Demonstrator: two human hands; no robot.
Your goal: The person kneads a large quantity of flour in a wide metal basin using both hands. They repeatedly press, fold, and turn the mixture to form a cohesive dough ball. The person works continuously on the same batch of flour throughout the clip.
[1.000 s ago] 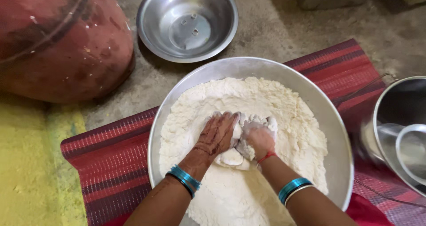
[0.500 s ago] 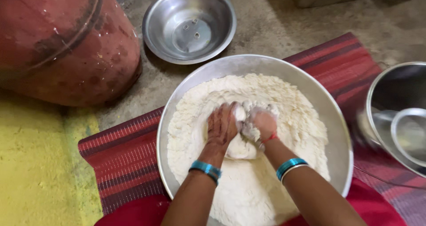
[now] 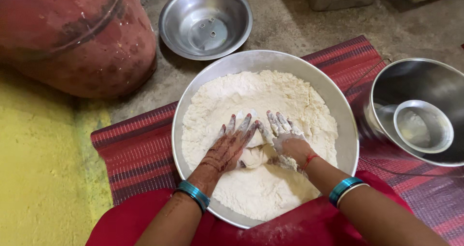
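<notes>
A wide steel basin (image 3: 338,106) on a red striped mat holds a heap of white flour (image 3: 270,96). My left hand (image 3: 229,147) and my right hand (image 3: 285,140) lie side by side in the middle of the flour, fingers spread and pointing away from me, pressing on a lump of wet dough (image 3: 253,154) between them. Both hands are dusted with flour. Blue bangles ring both wrists.
A big reddish clay pot (image 3: 77,38) stands at the upper left. Beyond the basin sits a small steel bowl (image 3: 205,21). At the right, a steel bucket (image 3: 420,82) holds water and a small steel cup (image 3: 423,125). Yellow floor lies at the left.
My hands have spread their fingers and pushed forward over the dough; earlier they were bunched together. The view has shifted, with the basin now lower and more to the right.
</notes>
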